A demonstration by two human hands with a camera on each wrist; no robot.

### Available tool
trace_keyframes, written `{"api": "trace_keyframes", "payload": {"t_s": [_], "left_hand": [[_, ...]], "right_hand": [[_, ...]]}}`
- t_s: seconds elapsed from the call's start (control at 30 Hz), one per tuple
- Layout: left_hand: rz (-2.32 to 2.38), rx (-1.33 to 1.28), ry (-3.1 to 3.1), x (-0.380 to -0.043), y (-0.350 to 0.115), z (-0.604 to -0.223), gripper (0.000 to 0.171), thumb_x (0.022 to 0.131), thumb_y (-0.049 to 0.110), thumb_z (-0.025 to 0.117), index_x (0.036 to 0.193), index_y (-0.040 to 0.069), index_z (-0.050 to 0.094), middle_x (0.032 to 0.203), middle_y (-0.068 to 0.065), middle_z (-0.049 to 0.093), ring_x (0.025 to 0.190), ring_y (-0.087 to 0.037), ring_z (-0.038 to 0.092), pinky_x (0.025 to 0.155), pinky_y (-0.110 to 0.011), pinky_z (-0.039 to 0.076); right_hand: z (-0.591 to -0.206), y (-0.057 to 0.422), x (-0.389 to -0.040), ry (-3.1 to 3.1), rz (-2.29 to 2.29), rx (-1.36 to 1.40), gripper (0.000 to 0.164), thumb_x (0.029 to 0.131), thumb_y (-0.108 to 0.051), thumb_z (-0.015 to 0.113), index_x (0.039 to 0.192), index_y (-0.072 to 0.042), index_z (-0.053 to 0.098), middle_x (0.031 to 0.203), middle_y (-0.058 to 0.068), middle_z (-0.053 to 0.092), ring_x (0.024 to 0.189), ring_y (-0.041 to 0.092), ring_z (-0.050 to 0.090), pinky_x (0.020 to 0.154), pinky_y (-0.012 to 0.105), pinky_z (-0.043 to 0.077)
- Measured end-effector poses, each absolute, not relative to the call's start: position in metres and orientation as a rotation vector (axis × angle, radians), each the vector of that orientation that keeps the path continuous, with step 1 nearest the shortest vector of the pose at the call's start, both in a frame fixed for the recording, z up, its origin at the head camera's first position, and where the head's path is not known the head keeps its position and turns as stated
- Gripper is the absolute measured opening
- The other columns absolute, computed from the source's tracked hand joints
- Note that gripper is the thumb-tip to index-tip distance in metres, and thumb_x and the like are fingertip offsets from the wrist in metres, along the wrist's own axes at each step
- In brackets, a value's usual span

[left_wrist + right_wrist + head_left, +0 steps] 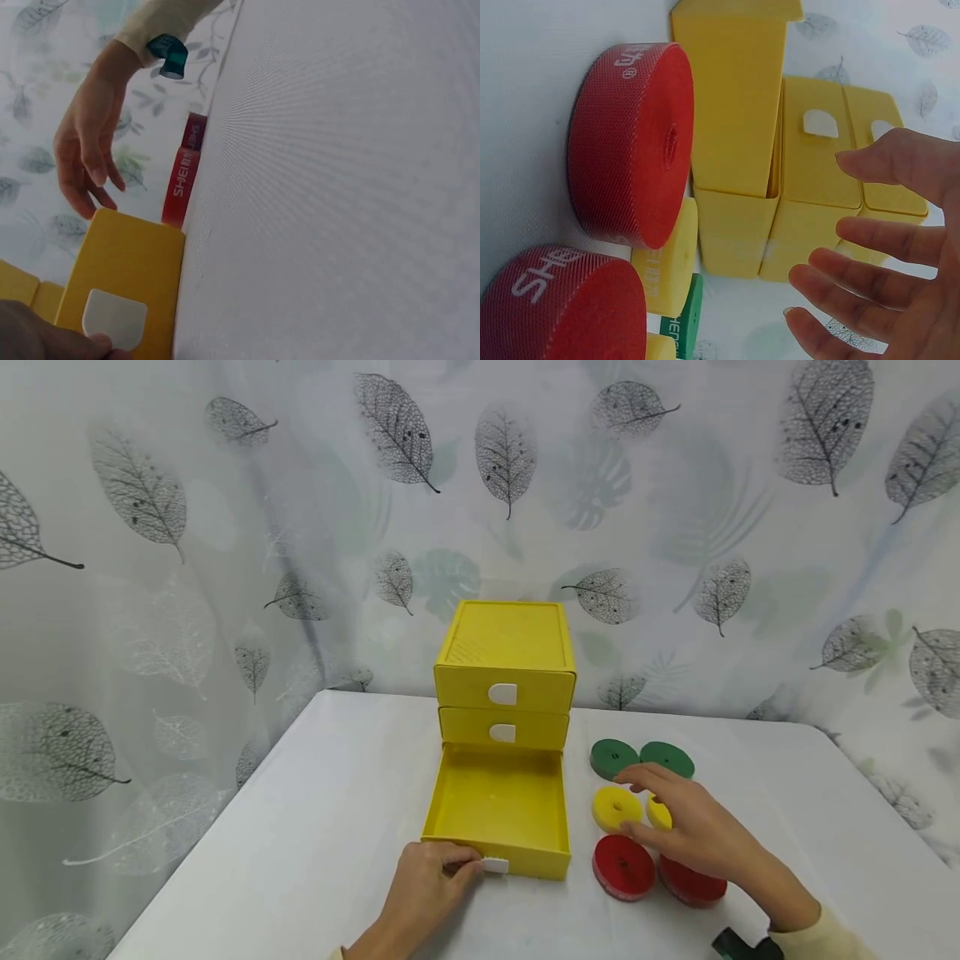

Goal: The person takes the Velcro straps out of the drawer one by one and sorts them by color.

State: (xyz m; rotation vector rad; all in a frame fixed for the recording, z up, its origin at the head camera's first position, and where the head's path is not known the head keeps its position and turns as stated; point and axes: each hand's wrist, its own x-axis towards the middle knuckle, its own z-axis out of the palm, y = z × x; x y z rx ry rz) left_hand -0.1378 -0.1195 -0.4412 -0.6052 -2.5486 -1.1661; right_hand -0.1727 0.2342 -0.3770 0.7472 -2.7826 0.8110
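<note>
A small yellow drawer cabinet (504,639) stands at the back of the table, its bottom drawer (495,793) pulled out and bare inside. At that drawer's front, my left hand (431,885) pinches the white tab handle (114,319), thumb on its face. To the right lie rolls of woven tape in pairs: green rolls (667,760), yellow rolls (617,808) and red rolls (623,867). Above them hovers my right hand (690,822), fingers spread and holding nothing. It partly covers one yellow roll and one red roll in the head view.
The two upper drawers (504,728) are pushed in, each with a white tab. A leaf-patterned curtain (510,543) hangs behind the white table (337,777). A dark strap (746,946) sits at the right wrist.
</note>
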Motion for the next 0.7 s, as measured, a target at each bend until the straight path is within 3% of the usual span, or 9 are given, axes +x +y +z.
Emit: {"api": "trace_keyframes", "payload": {"t_s": [0.17, 0.53, 0.7], "left_hand": [[-1.157, -0.612, -2.534, -0.1376, -0.1191, -0.4414, 0.005, 0.085, 0.006, 0.087, 0.086, 0.010, 0.084, 0.081, 0.004, 0.077, 0.078, -0.004, 0.069, 0.070, -0.029, 0.059], [-1.138, -0.615, -2.534, -0.1411, -0.1179, -0.4394, 0.006, 0.085, 0.006, 0.087, 0.086, 0.011, 0.084, 0.081, 0.007, 0.077, 0.076, -0.003, 0.067, 0.069, -0.027, 0.059], [-1.120, -0.620, -2.531, -0.1462, -0.1170, -0.4400, 0.006, 0.085, 0.004, 0.086, 0.085, 0.010, 0.084, 0.079, 0.007, 0.076, 0.074, -0.002, 0.067, 0.066, -0.026, 0.058]], "right_hand": [[-0.3753, 0.2345, -0.1724, -2.754, 0.802, 0.771, 0.045, 0.088, -0.022, 0.085, 0.129, -0.014, 0.067, 0.127, 0.004, 0.066, 0.109, 0.024, 0.064, 0.083, 0.044, 0.061], [-0.3740, 0.2345, -0.1730, -2.779, 0.822, 0.755, 0.049, 0.087, -0.023, 0.086, 0.131, -0.014, 0.066, 0.128, 0.006, 0.065, 0.106, 0.025, 0.063, 0.082, 0.049, 0.061], [-0.3716, 0.2349, -0.1741, -2.767, 0.810, 0.773, 0.050, 0.087, -0.026, 0.086, 0.131, -0.015, 0.065, 0.127, 0.002, 0.064, 0.106, 0.022, 0.062, 0.080, 0.045, 0.061]]}}
